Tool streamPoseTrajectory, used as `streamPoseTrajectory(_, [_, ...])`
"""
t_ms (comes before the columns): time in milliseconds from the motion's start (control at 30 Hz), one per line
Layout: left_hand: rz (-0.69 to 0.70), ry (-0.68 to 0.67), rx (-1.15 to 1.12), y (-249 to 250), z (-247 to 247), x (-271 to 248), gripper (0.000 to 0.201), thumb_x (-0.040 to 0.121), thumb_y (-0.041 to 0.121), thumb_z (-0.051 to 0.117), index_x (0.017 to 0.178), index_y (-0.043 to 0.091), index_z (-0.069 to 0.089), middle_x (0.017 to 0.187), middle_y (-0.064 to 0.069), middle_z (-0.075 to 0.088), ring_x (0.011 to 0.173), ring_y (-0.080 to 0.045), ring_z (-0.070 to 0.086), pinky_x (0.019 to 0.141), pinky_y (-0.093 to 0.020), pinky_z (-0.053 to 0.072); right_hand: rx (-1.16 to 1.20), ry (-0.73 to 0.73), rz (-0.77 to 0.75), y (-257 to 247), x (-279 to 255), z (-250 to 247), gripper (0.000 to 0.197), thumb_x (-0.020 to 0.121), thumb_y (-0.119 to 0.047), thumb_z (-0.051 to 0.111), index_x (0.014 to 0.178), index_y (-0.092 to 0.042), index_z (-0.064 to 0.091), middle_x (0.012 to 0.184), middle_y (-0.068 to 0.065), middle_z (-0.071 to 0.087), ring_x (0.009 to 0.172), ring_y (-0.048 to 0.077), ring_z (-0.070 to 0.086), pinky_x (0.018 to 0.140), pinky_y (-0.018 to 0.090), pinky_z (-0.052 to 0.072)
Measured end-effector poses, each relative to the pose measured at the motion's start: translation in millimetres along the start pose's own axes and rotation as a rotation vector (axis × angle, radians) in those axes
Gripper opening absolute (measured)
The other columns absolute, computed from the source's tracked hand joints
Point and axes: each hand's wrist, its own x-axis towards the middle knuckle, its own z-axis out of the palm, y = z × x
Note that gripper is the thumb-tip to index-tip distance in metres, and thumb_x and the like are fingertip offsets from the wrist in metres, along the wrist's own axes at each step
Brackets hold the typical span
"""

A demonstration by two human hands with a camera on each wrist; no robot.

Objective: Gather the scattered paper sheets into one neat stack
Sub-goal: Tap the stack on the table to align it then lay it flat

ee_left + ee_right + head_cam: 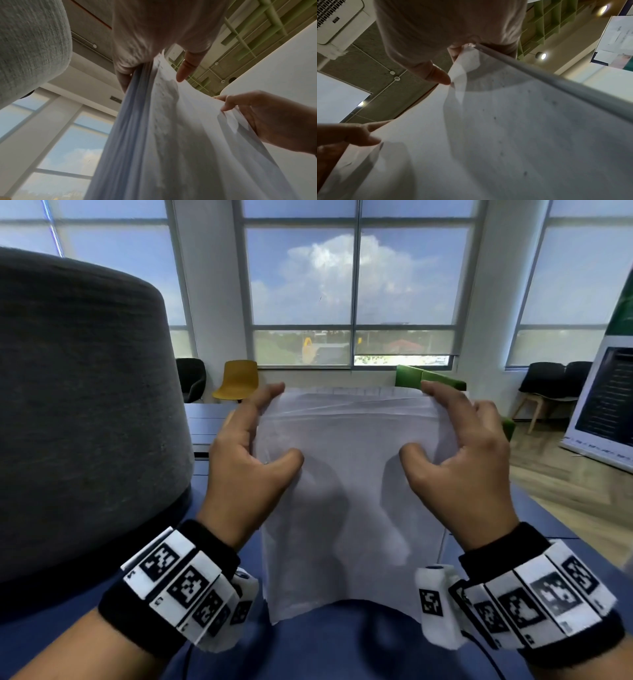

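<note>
A stack of white paper sheets (349,501) stands upright in front of me, its lower edge down near the blue table (342,652). My left hand (246,453) holds its left side, thumb on the near face and fingers behind the upper corner. My right hand (459,450) holds the right side the same way. In the left wrist view the stack of paper sheets (171,135) shows its edge, with my left hand (154,60) pinching it and my right hand (267,119) beyond. The right wrist view shows the paper sheets (505,135) pinched by my right hand (447,70).
A large grey felt lampshade (82,405) stands close at the left. Beyond the table are a yellow chair (238,380), green chairs (428,378) and black chairs (548,381) under windows. A banner stand (603,405) is at the right on the wooden floor.
</note>
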Motion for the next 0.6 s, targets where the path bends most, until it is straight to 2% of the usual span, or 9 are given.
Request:
streamPoseTrajectory(67, [0.001, 0.019, 0.019, 1.9, 0.4, 0.4, 0.062, 0.069, 0.010, 0.069, 0.125, 0.030, 0.053, 0.117, 0.011, 0.058, 0.104, -0.002, 0.062, 0.084, -0.027, 0.059, 0.018, 0.059, -0.011, 1.5, -1.4, 1.0, 0.051, 0.073, -0.022, 0.062, 0.123, -0.032, 0.059, 0.104, 0.003, 0.049, 0.081, 0.004, 0.044, 0.070, -0.003, 0.033])
streamPoseTrajectory(167, [0.017, 0.038, 0.026, 4.0, 0.3, 0.9, 0.069, 0.071, 0.005, 0.072, 0.129, 0.033, 0.048, 0.114, 0.015, 0.058, 0.098, 0.002, 0.063, 0.078, -0.016, 0.056, 0.066, 0.104, -0.022, 2.4, -1.1, 0.8, 0.045, 0.073, -0.022, 0.062, 0.118, -0.026, 0.063, 0.106, 0.007, 0.054, 0.083, 0.001, 0.045, 0.072, -0.008, 0.029])
streamPoseTrajectory(200, [0.016, 0.025, 0.011, 3.7, -0.2, 0.8, 0.074, 0.072, 0.001, 0.073, 0.132, 0.036, 0.046, 0.117, 0.013, 0.058, 0.098, 0.002, 0.063, 0.079, -0.016, 0.055, 0.074, 0.103, -0.022, 2.3, -1.3, 1.0, 0.045, 0.074, -0.022, 0.064, 0.119, -0.026, 0.062, 0.107, 0.008, 0.054, 0.086, 0.003, 0.046, 0.073, -0.008, 0.029])
streamPoseTrajectory(267, [0.011, 0.001, 0.053, 2.7, -1.2, 0.8, 0.072, 0.072, 0.008, 0.073, 0.131, 0.042, 0.048, 0.122, 0.007, 0.057, 0.103, -0.003, 0.062, 0.085, -0.027, 0.058, 0.090, 0.081, -0.014, 1.6, -1.9, 1.3, 0.048, 0.076, -0.020, 0.067, 0.122, -0.030, 0.060, 0.112, 0.007, 0.052, 0.093, 0.009, 0.049, 0.076, -0.009, 0.028])
streamPoseTrajectory(333, [-0.011, 0.002, 0.101, 3.0, -2.4, 1.3, 0.060, 0.071, 0.021, 0.072, 0.125, 0.039, 0.054, 0.121, 0.002, 0.056, 0.103, -0.005, 0.061, 0.085, -0.035, 0.059, 0.090, 0.083, -0.012, 2.4, -1.9, 1.3, 0.046, 0.076, -0.023, 0.067, 0.121, -0.032, 0.061, 0.113, 0.006, 0.051, 0.096, 0.010, 0.050, 0.078, -0.009, 0.027])
streamPoseTrajectory(400, [-0.016, 0.026, 0.118, 4.0, -2.4, 0.3, 0.053, 0.069, 0.033, 0.071, 0.121, 0.031, 0.057, 0.117, 0.000, 0.058, 0.099, -0.008, 0.062, 0.079, -0.037, 0.061, 0.091, 0.101, -0.005, 4.6, -1.6, 0.6, 0.041, 0.076, -0.028, 0.066, 0.117, -0.028, 0.064, 0.112, 0.006, 0.053, 0.093, 0.008, 0.050, 0.077, -0.009, 0.028])
streamPoseTrajectory(467, [-0.013, 0.063, 0.131, 6.7, -1.1, -0.6, 0.052, 0.069, 0.038, 0.072, 0.118, 0.030, 0.055, 0.113, 0.002, 0.060, 0.096, -0.007, 0.063, 0.076, -0.036, 0.061, 0.090, 0.114, -0.001, 5.4, -1.7, -0.3, 0.040, 0.077, -0.029, 0.065, 0.116, -0.024, 0.064, 0.111, 0.007, 0.055, 0.093, 0.007, 0.049, 0.077, -0.008, 0.028])
streamPoseTrajectory(533, [-0.008, 0.060, 0.088, 8.3, 0.0, 0.0, 0.061, 0.071, 0.029, 0.075, 0.125, 0.038, 0.047, 0.118, 0.008, 0.058, 0.102, -0.006, 0.063, 0.083, -0.037, 0.060, 0.118, 0.099, 0.006, 4.2, -2.2, -1.5, 0.045, 0.077, -0.027, 0.067, 0.121, -0.026, 0.059, 0.114, 0.007, 0.054, 0.092, 0.000, 0.047, 0.077, -0.009, 0.027])
streamPoseTrajectory(600, [0.000, 0.004, 0.113, 8.2, -0.2, 0.7, 0.071, 0.072, 0.029, 0.074, 0.130, 0.052, 0.041, 0.128, 0.008, 0.054, 0.115, -0.007, 0.057, 0.096, -0.040, 0.054, 0.172, 0.026, 0.020, 1.7, -2.3, -1.9, 0.057, 0.079, -0.023, 0.071, 0.130, -0.036, 0.050, 0.117, 0.002, 0.049, 0.091, -0.014, 0.043, 0.078, -0.011, 0.025])
